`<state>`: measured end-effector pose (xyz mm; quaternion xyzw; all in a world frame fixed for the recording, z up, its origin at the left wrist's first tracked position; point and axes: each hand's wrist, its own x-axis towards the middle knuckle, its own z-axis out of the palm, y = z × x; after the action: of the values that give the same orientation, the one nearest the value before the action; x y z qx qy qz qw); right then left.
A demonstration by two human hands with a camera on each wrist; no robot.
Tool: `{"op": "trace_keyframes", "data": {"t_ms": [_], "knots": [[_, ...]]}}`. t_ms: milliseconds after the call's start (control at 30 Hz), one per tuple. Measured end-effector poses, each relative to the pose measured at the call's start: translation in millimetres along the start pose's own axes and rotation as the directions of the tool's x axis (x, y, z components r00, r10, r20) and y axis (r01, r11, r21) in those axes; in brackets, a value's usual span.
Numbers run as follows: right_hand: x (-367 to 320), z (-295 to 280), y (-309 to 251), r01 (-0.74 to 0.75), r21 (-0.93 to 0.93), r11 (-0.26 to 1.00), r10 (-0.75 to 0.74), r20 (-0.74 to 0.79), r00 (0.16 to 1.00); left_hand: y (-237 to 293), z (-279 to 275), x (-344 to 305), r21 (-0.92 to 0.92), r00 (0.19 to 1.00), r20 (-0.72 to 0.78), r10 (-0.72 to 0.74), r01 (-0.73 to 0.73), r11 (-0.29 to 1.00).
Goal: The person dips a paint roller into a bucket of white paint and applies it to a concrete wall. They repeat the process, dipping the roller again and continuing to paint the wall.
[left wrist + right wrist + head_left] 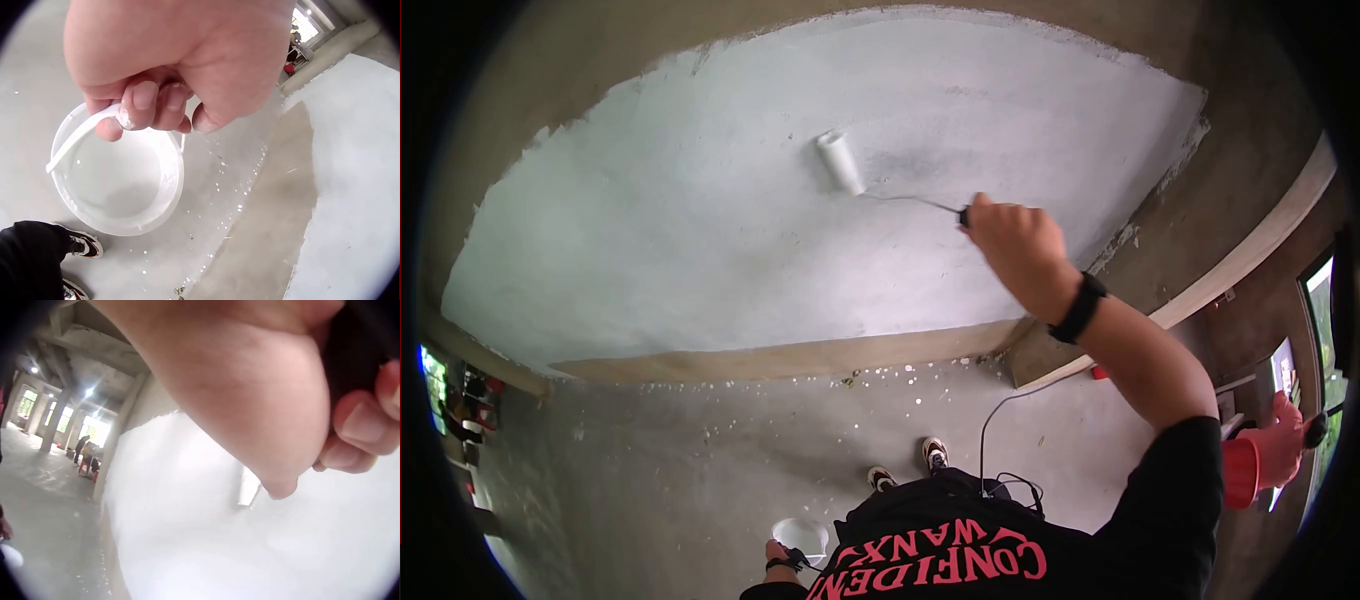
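My right hand [1022, 250] grips the black handle of a paint roller [840, 163], arm stretched toward the wall. The white roller sleeve overlaps the white-painted area of the wall [700, 220], left of the hand in the head view. In the right wrist view the fingers [365, 422] curl round the dark handle, and the palm hides most of the roller. Down at my side, the left hand [181, 56] holds a white bucket [119, 228] by its handle, fingers curled round it. Pale paint shows inside the bucket in the left wrist view.
Bare brown wall [850, 348] borders the paint along the bottom. White drips dot the grey floor [700, 450] near my shoes [935, 452]. A ledge [1250, 250] juts out on the right. Beyond it are a red bucket [1242, 470] and a person in pink [1282, 445].
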<state>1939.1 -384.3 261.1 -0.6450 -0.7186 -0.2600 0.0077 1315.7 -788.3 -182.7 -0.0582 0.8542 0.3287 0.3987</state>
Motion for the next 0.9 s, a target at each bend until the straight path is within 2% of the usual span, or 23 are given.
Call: {"op": "trace_keyframes", "data": {"t_ms": [33, 67, 100, 167, 200, 300, 367, 400, 433, 500, 567, 600, 633, 700, 733, 767, 833, 867, 900], "knots": [[8.8, 1.1, -15.5, 0.018, 0.071, 0.997, -0.021, 0.036, 0.999, -5.0, -2.8, -2.2, 0.05, 0.999, 0.007, 0.036, -0.036, 0.998], [14.7, 7.1, -31.0, 0.057, 0.121, 0.991, -0.049, -0.066, 0.997, -10.9, -6.7, -1.1, 0.07, 0.999, -0.009, 0.037, -0.037, 0.997], [23.6, 10.2, -46.4, 0.03, 0.219, 0.975, -0.031, 0.005, 0.999, -15.7, -11.3, 0.1, 0.072, 0.999, -0.009, 0.038, -0.037, 0.997], [33.0, 4.0, -72.9, 0.036, 0.24, 0.97, -0.043, 0.023, 0.999, -22.1, -18.8, 0.2, 0.007, 0.993, 0.107, -0.048, 0.047, 0.999], [35.9, 1.6, -80.1, 0.036, 0.243, 0.969, -0.043, 0.024, 0.999, -23.6, -21.8, 0.4, 0.008, 0.993, 0.104, -0.047, 0.046, 0.999], [37.5, 2.8, -88.1, 0.007, 0.325, 0.946, -0.046, 0.115, 0.992, -24.2, -32.0, 0.1, 0.193, 0.993, 0.109, 0.055, -0.076, 0.978], [32.3, 15.5, -79.3, 0.015, 0.32, 0.947, -0.011, -0.014, 1.0, -29.1, -36.2, -5.9, 0.31, 0.986, 0.122, 0.113, -0.145, 0.94], [27.6, 20.8, -71.7, -0.005, 0.306, 0.952, 0.006, -0.002, 1.0, -31.2, -37.9, -8.5, 0.367, 0.981, 0.131, 0.14, -0.179, 0.913], [18.2, 29.7, -61.5, 0.02, 0.235, 0.972, 0.002, -0.097, 0.995, -31.0, -38.8, -11.7, 0.421, 0.975, 0.143, 0.168, -0.213, 0.881], [-0.3, 42.7, -37.6, 0.022, 0.136, 0.991, 0.003, -0.177, 0.984, -25.5, -37.5, -16.9, 0.523, 0.959, 0.177, 0.222, -0.283, 0.804], [-16.2, 45.8, -12.4, -0.083, 0.142, 0.986, 0.083, 0.0, 0.997, -19.6, -34.2, -21.4, 0.615, 0.938, 0.221, 0.269, -0.348, 0.708], [-28.5, 53.9, 0.6, -0.094, 0.113, 0.989, 0.101, -0.054, 0.993, -15.5, -31.4, -24.0, 0.656, 0.925, 0.246, 0.289, -0.378, 0.653], [-38.3, 62.8, 13.7, -0.152, 0.15, 0.977, 0.153, 0.005, 0.988, -11.9, -30.7, -24.0, 0.692, 0.912, 0.273, 0.306, -0.407, 0.596], [-57.7, 71.0, 37.6, -0.206, 0.087, 0.975, 0.204, 0.04, 0.978, 2.2, -37.9, -20.4, 0.754, 0.884, 0.33, 0.331, -0.458, 0.471], [-66.8, 74.1, 49.2, -0.232, 0.063, 0.971, 0.23, 0.041, 0.972, -2.3, -25.4, -0.6, 0.352, 0.972, 0.162, 0.169, -0.217, 0.91], [-76.1, 77.7, 61.4, -0.258, 0.04, 0.965, 0.256, 0.042, 0.966, -2.1, -27.0, 5.5, 0.357, 0.972, 0.163, 0.167, -0.216, 0.909], [-95.9, 88.1, 85.9, -0.274, 0.014, 0.962, 0.273, 0.079, 0.959, 6.1, -28.0, 13.9, 0.2, 0.983, 0.151, 0.105, -0.135, 0.971], [-105.0, 91.7, 96.7, -0.315, 0.002, 0.949, 0.312, 0.117, 0.943, 7.0, -26.2, 14.7, 0.513, 0.91, 0.229, 0.347, -0.416, 0.751], [-113.0, 94.0, 106.1, -0.354, -0.011, 0.935, 0.351, 0.154, 0.924, 10.0, -22.8, 14.7, 0.514, 0.909, 0.233, 0.345, -0.416, 0.75]]}}
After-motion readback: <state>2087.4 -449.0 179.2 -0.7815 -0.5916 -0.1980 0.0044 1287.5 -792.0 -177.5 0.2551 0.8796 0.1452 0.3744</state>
